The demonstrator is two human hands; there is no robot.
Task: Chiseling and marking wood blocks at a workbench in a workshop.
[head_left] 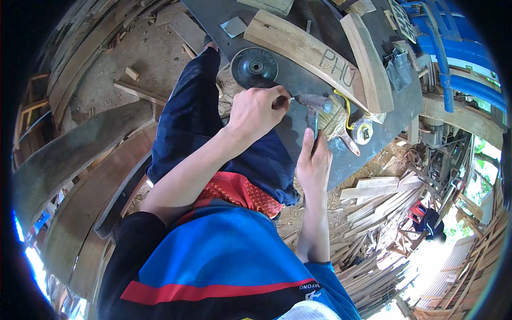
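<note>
My right hand [314, 157] is closed around the handle of a hammer [313, 102], whose dark head lies crosswise above the fist. My left hand [258, 111] pinches a thin metal piece, possibly a nail [292, 98]; its tip points at the left end of the hammer head. Most of that piece is hidden by the fingers. Just beyond the left hand, a round black disc [240, 68] with a central hole lies on the dark tabletop [298, 32]. Right of the hammer are a paintbrush [349, 143] and a tape measure [363, 131] with yellow tape.
A long marked board [298, 45] and a second wood piece [368, 61] lie across the table. Blue metal framing [445, 58] stands at the far right. Curved planks [85, 144] fill the left side; stacked wood strips [368, 229] cover the floor at lower right.
</note>
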